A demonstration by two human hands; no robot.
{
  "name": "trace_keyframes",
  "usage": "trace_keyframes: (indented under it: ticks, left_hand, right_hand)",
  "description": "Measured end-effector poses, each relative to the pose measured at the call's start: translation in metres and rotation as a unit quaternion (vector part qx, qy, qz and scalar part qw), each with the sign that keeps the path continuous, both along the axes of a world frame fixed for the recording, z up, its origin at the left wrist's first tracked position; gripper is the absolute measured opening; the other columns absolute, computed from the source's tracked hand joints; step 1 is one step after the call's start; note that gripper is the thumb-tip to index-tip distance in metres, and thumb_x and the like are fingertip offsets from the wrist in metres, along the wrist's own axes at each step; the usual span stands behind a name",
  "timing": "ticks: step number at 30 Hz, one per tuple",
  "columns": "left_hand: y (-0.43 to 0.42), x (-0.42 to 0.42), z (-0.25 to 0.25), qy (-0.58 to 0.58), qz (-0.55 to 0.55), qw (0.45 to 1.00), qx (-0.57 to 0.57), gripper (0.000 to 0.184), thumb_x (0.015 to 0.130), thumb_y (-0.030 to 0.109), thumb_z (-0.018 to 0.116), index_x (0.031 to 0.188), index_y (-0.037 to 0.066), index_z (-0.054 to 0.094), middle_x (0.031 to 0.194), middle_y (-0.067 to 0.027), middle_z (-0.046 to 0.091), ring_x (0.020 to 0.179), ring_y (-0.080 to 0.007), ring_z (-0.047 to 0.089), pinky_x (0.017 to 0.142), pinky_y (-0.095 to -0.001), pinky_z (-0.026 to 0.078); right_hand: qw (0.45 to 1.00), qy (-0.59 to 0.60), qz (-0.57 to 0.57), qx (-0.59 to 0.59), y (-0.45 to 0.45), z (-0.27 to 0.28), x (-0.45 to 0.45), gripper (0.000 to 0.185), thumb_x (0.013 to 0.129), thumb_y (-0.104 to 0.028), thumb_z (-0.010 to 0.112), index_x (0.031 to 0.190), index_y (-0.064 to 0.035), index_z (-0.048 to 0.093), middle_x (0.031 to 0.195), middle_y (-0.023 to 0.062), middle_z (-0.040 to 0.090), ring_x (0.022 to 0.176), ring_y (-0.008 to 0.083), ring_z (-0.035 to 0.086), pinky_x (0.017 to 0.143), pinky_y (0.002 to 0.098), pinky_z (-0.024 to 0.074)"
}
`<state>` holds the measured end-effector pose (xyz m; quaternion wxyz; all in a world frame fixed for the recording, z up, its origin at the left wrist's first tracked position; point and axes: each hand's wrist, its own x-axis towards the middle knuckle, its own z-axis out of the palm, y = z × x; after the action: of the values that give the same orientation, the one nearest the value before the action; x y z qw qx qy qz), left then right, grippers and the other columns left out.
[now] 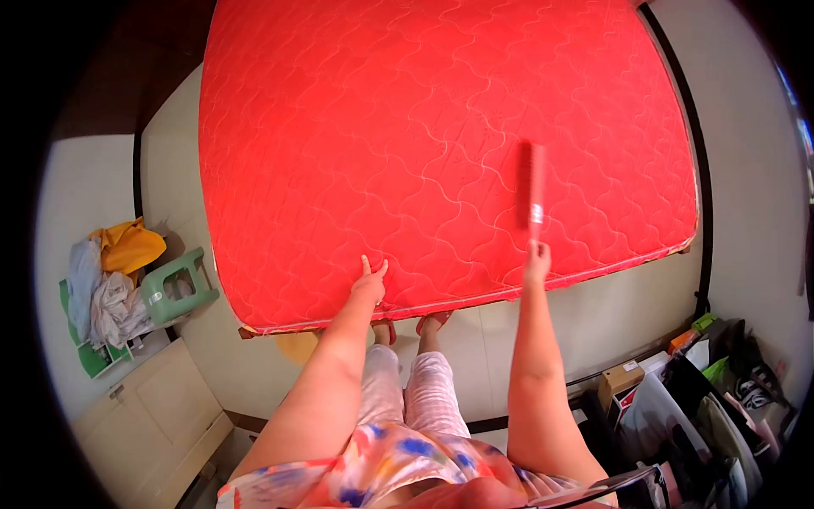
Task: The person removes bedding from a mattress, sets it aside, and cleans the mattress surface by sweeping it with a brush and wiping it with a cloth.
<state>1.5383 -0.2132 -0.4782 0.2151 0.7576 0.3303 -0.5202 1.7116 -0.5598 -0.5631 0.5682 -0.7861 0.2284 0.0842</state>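
Note:
A red quilted mattress [339, 127] with wavy stitching fills the upper middle of the head view. My right hand [538, 261] is closed round the handle of a long, reddish bed brush [532, 182]. The brush points away from me over the right part of the mattress and is slightly blurred; whether its bristles touch the fabric I cannot tell. Near the front edge, my left hand [370, 284] rests on the mattress with its fingers spread and nothing in it.
Clothes [119, 297] and a yellow cloth [129, 246] lie piled at the left, beside a green plastic stool [180, 288]. Bags [661, 416] and a cardboard box [621, 379] crowd the lower right. Walls flank the mattress, and pale floor [483, 356] shows before it.

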Motion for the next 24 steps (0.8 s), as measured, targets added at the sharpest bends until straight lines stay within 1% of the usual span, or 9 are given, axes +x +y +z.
trace_keyframes:
  ticks: [6, 10, 12, 16, 19, 21, 22, 23, 24]
  left_hand:
    - [0.007, 0.003, -0.006, 0.005, 0.075, 0.995, -0.067, 0.088, 0.071, -0.009, 0.052, 0.137, 0.037, 0.016, 0.139, -0.0150, -0.027, 0.102, -0.0340, 0.056, 0.067, -0.0373, 0.052]
    - [0.025, 0.015, 0.003, 0.023, 0.092, 0.987, -0.127, 0.078, 0.076, 0.000, 0.052, 0.137, 0.035, 0.019, 0.137, -0.0233, -0.024, 0.101, -0.0366, 0.055, 0.071, -0.0381, 0.051]
    - [0.040, 0.017, -0.023, 0.027, 0.107, 0.982, -0.156, 0.080, 0.074, -0.006, 0.049, 0.137, 0.034, 0.020, 0.141, -0.0172, -0.021, 0.093, -0.0341, 0.059, 0.062, -0.0376, 0.051]
    - [0.074, 0.023, -0.054, -0.063, 0.156, 0.970, -0.175, 0.078, 0.075, -0.007, 0.046, 0.138, 0.032, 0.021, 0.145, -0.0140, -0.009, 0.094, -0.0322, 0.059, 0.061, -0.0383, 0.052]
    - [0.096, 0.041, -0.036, -0.186, 0.029, 0.982, 0.003, 0.078, 0.076, -0.004, 0.045, 0.139, 0.033, 0.017, 0.146, -0.0132, -0.004, 0.099, -0.0325, 0.057, 0.071, -0.0401, 0.051]
    - [0.102, 0.083, 0.049, -0.104, 0.141, 0.985, 0.001, 0.079, 0.077, -0.001, 0.046, 0.139, 0.034, 0.011, 0.146, -0.0121, -0.005, 0.102, -0.0334, 0.056, 0.079, -0.0413, 0.049]
    - [0.111, 0.083, 0.036, -0.078, 0.105, 0.991, 0.018, 0.082, 0.076, -0.001, 0.047, 0.139, 0.035, 0.008, 0.146, -0.0130, -0.007, 0.102, -0.0333, 0.056, 0.078, -0.0407, 0.049]
    - [0.122, 0.079, 0.016, -0.051, 0.068, 0.996, 0.033, 0.085, 0.076, -0.001, 0.048, 0.139, 0.036, 0.004, 0.145, -0.0139, -0.010, 0.102, -0.0333, 0.056, 0.077, -0.0402, 0.050]
    - [0.131, 0.076, -0.001, -0.026, 0.030, 0.998, 0.046, 0.088, 0.075, -0.002, 0.049, 0.139, 0.036, 0.001, 0.145, -0.0148, -0.013, 0.102, -0.0332, 0.056, 0.076, -0.0397, 0.050]
  right_hand:
    - [0.981, -0.042, -0.148, -0.117, -0.092, 0.008, -0.004, 0.028, 0.086, -0.025, 0.056, 0.088, 0.0030, 0.054, 0.081, 0.0085, 0.056, 0.073, 0.0182, 0.049, 0.069, 0.0327, 0.0423]
    - [0.969, -0.070, -0.222, -0.086, -0.060, 0.043, -0.003, 0.030, 0.087, -0.026, 0.055, 0.091, 0.0037, 0.052, 0.083, 0.0095, 0.055, 0.074, 0.0199, 0.048, 0.070, 0.0347, 0.0421]
    - [0.977, -0.066, -0.202, -0.033, -0.037, 0.051, 0.000, 0.029, 0.087, -0.026, 0.054, 0.092, 0.0028, 0.051, 0.084, 0.0088, 0.054, 0.075, 0.0185, 0.048, 0.069, 0.0342, 0.0420]
    - [0.998, -0.054, -0.034, -0.027, 0.066, 0.070, 0.010, 0.026, 0.087, -0.025, 0.054, 0.093, 0.0002, 0.051, 0.083, 0.0070, 0.054, 0.077, 0.0158, 0.048, 0.070, 0.0324, 0.0424]
    - [0.993, -0.038, 0.115, -0.007, 0.168, 0.070, 0.013, 0.029, 0.086, -0.029, 0.054, 0.095, -0.0011, 0.052, 0.086, 0.0136, 0.059, 0.080, 0.0202, 0.056, 0.070, 0.0342, 0.0444]
    - [0.971, -0.039, 0.231, -0.045, 0.237, 0.044, 0.015, 0.032, 0.086, -0.033, 0.052, 0.099, -0.0037, 0.052, 0.087, 0.0195, 0.061, 0.080, 0.0295, 0.060, 0.067, 0.0397, 0.0459]
    - [0.950, 0.027, 0.303, -0.071, 0.275, 0.083, 0.022, 0.033, 0.086, -0.035, 0.051, 0.101, -0.0068, 0.051, 0.085, 0.0200, 0.061, 0.079, 0.0357, 0.060, 0.064, 0.0445, 0.0456]
    - [0.931, 0.027, 0.355, -0.080, 0.311, 0.105, 0.025, 0.025, 0.086, -0.027, 0.053, 0.097, -0.0053, 0.052, 0.082, 0.0167, 0.062, 0.076, 0.0298, 0.061, 0.064, 0.0378, 0.0464]
    - [0.899, 0.010, 0.429, -0.088, 0.337, 0.102, 0.027, 0.025, 0.085, -0.028, 0.053, 0.099, -0.0071, 0.052, 0.088, 0.0168, 0.062, 0.084, 0.0341, 0.060, 0.067, 0.0419, 0.0467]
